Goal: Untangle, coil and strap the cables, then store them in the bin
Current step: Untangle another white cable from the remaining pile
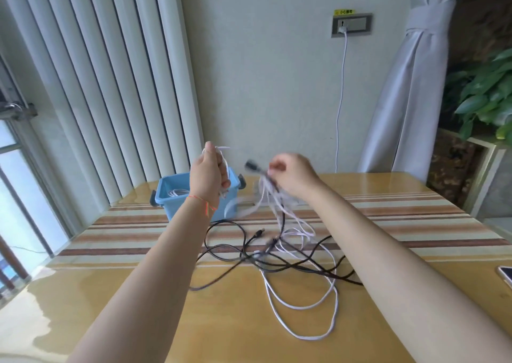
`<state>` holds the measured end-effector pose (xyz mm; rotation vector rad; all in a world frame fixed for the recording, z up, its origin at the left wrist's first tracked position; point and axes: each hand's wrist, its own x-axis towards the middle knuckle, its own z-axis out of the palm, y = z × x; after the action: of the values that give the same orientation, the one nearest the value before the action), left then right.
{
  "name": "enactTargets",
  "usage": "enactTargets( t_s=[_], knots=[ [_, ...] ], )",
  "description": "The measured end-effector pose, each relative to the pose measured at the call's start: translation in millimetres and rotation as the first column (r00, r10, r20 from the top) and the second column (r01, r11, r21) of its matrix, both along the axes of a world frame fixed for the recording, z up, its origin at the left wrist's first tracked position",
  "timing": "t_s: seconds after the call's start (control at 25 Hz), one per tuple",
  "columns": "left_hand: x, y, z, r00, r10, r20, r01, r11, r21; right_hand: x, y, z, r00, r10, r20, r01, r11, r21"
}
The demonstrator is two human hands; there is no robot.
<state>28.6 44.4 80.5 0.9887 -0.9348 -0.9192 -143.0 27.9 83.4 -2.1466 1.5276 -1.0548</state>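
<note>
Both bare forearms reach out from the bottom edge over the yellow counter (116, 301). Raised above the counter's far side, the left hand (208, 174) has its grip curled round a small bunch of white cable (225, 166), whose end sticks out above the thumb; an orange string bracelet (200, 202) circles that wrist. Level with it and a little apart, the right hand (291, 174) pinches a blurred bundle of white and dark strands (267, 193) between curled fingers, with a black plug (251, 166) jutting out toward the left hand. From that bundle the strands drop to a tangle of black cable (238, 254) and white cable loops (304, 307) lying across the striped runner (133, 225) and the bare counter. Behind the left wrist stands the blue bin (171, 196), holding one coiled white cable (177, 192). A phone's corner (505, 275) shows at the right edge.
</note>
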Motion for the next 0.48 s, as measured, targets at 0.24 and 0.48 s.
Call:
enactTargets(
  t_s=[0.24,0.48],
  knots=[
    [7.1,4.9,-21.9,0.874,-0.210,0.438,0.151,0.974,0.167,16.2,-6.3,14.4,0.985,0.168,0.040,-0.168,0.986,0.008],
    [-1.5,3.3,-59.1,0.891,-0.364,0.271,0.292,0.917,0.273,10.3,-17.4,-17.1,0.811,0.013,0.584,-0.164,0.965,0.207]
  ],
)
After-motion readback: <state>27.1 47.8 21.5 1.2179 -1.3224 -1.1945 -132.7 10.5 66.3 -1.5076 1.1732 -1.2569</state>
